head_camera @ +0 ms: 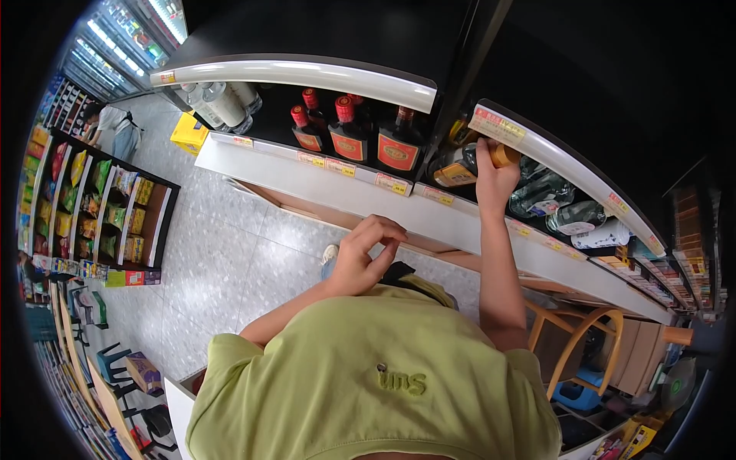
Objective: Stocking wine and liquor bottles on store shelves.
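My right hand [495,178] reaches onto a lower shelf and grips the gold-capped neck of a dark bottle [457,167] with a yellowish label. That bottle leans over, its base towards the left. Clear glass bottles [540,192] stand just right of the hand, and part of another bottle [461,132] shows behind the held one. Loosely curled in front of my body, my left hand [368,250] holds nothing, with a gap between thumb and fingers. Several red-capped dark bottles [348,135] with red labels stand in the bay to the left.
White shelf edges [345,187] carry price tags. Overhead, a pale curved shelf rim [287,72] and a second rim [575,167] overhang the bottles. A wooden chair [586,345] stands at right. Snack racks [98,201] and a bending person [115,126] are at left. A yellow box [188,133] rests on the floor.
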`<state>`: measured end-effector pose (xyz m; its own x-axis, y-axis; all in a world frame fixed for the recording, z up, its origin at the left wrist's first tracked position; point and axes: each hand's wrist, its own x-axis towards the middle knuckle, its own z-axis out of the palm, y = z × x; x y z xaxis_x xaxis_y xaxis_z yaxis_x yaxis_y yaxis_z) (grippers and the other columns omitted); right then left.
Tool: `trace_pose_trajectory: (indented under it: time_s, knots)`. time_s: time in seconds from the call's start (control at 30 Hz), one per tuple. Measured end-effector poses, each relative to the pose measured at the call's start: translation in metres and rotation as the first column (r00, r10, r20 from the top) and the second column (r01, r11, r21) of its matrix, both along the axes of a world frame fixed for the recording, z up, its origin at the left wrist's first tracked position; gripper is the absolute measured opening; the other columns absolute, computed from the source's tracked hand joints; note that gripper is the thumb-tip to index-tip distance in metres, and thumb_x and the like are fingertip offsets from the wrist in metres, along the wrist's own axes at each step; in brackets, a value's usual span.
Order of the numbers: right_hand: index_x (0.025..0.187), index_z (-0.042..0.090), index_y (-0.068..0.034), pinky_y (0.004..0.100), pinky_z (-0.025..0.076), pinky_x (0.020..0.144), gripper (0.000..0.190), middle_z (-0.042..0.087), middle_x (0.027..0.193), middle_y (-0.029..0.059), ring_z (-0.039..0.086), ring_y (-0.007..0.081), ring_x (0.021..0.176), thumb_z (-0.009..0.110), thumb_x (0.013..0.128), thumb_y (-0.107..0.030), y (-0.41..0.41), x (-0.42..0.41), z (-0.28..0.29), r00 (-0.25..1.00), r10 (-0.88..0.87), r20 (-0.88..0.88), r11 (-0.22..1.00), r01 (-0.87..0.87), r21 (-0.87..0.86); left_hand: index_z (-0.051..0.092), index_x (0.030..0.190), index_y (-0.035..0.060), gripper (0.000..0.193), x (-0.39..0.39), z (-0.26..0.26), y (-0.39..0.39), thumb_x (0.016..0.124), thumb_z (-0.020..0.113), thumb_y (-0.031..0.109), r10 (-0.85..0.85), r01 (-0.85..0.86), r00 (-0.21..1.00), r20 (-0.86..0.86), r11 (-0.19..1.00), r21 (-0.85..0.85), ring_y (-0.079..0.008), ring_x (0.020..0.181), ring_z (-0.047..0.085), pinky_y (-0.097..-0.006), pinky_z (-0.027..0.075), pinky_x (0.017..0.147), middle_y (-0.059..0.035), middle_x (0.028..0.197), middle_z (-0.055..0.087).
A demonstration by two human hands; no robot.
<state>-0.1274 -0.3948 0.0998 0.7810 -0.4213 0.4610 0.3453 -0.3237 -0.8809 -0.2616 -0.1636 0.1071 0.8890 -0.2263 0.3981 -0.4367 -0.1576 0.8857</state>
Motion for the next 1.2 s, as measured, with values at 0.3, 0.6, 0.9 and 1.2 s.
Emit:
trace_pose_trajectory:
  time_s: [0.3, 0.6, 0.9, 1.2]
  knots:
    - [0.092, 0.056, 0.001, 0.0312, 0.049, 0.089, 0.005, 0.072, 0.096, 0.0137, 0.066, 0.0176, 0.091, 0.061, 0.094, 0.000, -0.003, -0.029, -0.018, 0.971, -0.007, 0.240, 0.979, -0.042, 0.200, 0.067, 0.096, 0.0016, 0.020, -0.005, 0.004, 0.002, 0.082, 0.061, -0.011, -0.001, 0.001, 1.000, -0.027, 1.000, 0.004, -0.0226, 0.091, 0.065, -0.0312, 0.052, 0.079, -0.0109, 0.100, 0.067]
    - [0.097, 0.049, -0.001, 0.0455, 0.050, 0.095, 0.010, 0.066, 0.091, 0.0167, 0.064, 0.0292, 0.095, 0.056, 0.092, -0.006, -0.016, -0.086, 0.051, 0.895, 0.127, 0.427, 0.992, -0.118, -0.047, 0.066, 0.097, 0.0012, 0.019, -0.006, 0.000, 0.004, 0.084, 0.059, -0.009, 0.000, 0.000, 1.000, -0.028, 1.000, 0.014, -0.0239, 0.089, 0.065, -0.0320, 0.052, 0.078, -0.0116, 0.100, 0.066]
    - [0.094, 0.053, -0.009, 0.0445, 0.048, 0.098, 0.014, 0.054, 0.083, 0.0021, 0.057, 0.0219, 0.096, 0.049, 0.097, -0.021, -0.065, -0.153, 0.173, 0.789, 0.186, 0.585, 0.809, -0.461, 0.365, 0.068, 0.095, 0.0013, 0.017, 0.001, -0.005, 0.000, 0.084, 0.060, -0.009, -0.011, 0.010, 0.999, -0.045, 1.000, -0.028, -0.0221, 0.087, 0.066, -0.0310, 0.052, 0.077, -0.0107, 0.096, 0.068]
    - [0.101, 0.055, -0.004, 0.0499, 0.050, 0.100, 0.018, 0.067, 0.096, 0.0148, 0.064, 0.0294, 0.101, 0.050, 0.099, -0.022, -0.094, -0.083, 0.240, 0.678, 0.016, 0.735, 0.933, -0.275, 0.233, 0.069, 0.093, 0.0005, 0.016, -0.002, -0.009, 0.006, 0.083, 0.061, -0.009, 0.032, -0.032, 0.999, -0.041, 0.999, -0.018, -0.0227, 0.085, 0.067, -0.0308, 0.053, 0.075, -0.0110, 0.093, 0.068]
